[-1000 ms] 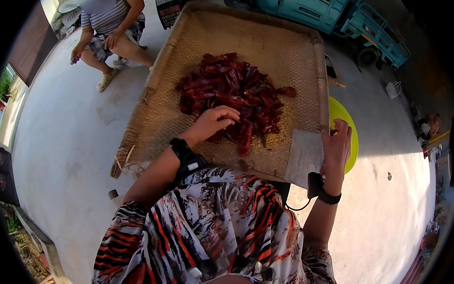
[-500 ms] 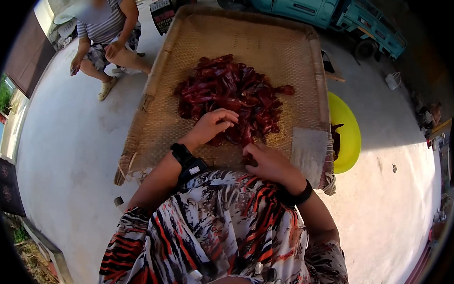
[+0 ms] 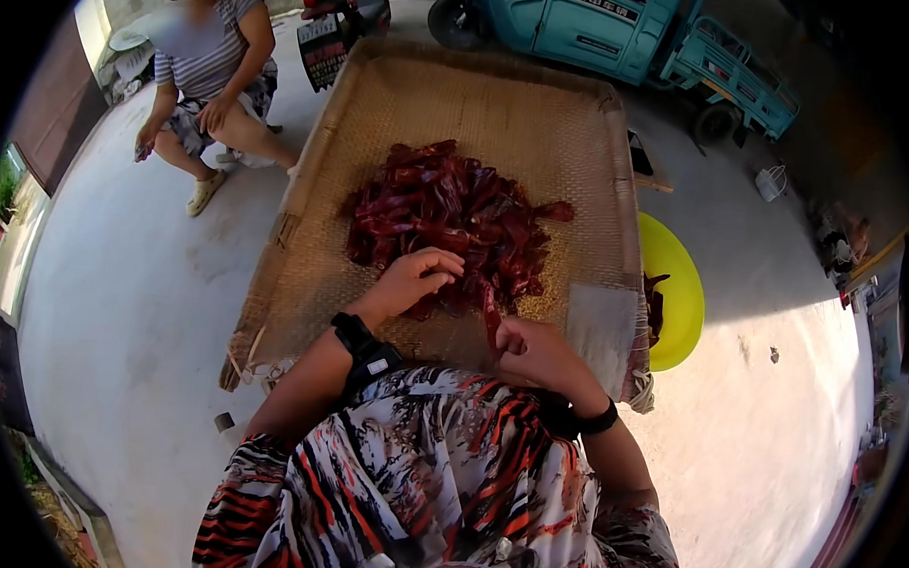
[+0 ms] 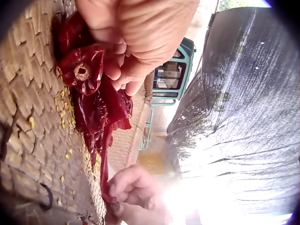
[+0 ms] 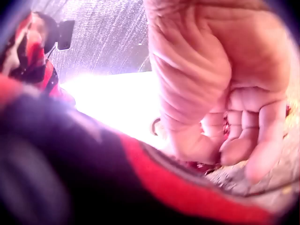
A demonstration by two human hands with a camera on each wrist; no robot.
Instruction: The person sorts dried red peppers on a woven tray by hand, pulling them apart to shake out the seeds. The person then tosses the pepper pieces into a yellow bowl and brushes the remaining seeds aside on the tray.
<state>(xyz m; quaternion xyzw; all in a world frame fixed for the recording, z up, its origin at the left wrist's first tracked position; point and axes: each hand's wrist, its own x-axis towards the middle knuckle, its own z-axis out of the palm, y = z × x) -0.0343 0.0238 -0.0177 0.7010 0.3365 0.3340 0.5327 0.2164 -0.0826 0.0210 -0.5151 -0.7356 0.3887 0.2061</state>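
A heap of dark red dried chili peppers (image 3: 432, 198) lies on a woven tray (image 3: 491, 95). My left hand (image 3: 409, 285) rests at its near edge with loosely bent fingers. In the left wrist view its fingertips touch a pepper with a round hole at its end (image 4: 82, 70). Just to the right, my right hand (image 3: 547, 355) pinches the near end of a long chili pepper (image 3: 490, 310) between thumb and curled forefinger. That pepper reaches from the heap toward me. The right wrist view shows mostly palm (image 5: 197, 61), with the pinch hidden.
Yellow seeds (image 3: 542, 302) are scattered beside the heap, near a grey patch (image 3: 601, 324) on the tray. A yellow basin (image 3: 684, 317) with dark chilies stands off the right edge. A person (image 3: 221, 76) sits at left; a teal three-wheeler (image 3: 584, 28) and scooter (image 3: 359, 15) stand behind.
My right hand has come from over the yellow basin to the tray's near side and now draws a chili pepper slightly toward me. The left hand has stayed at the heap.
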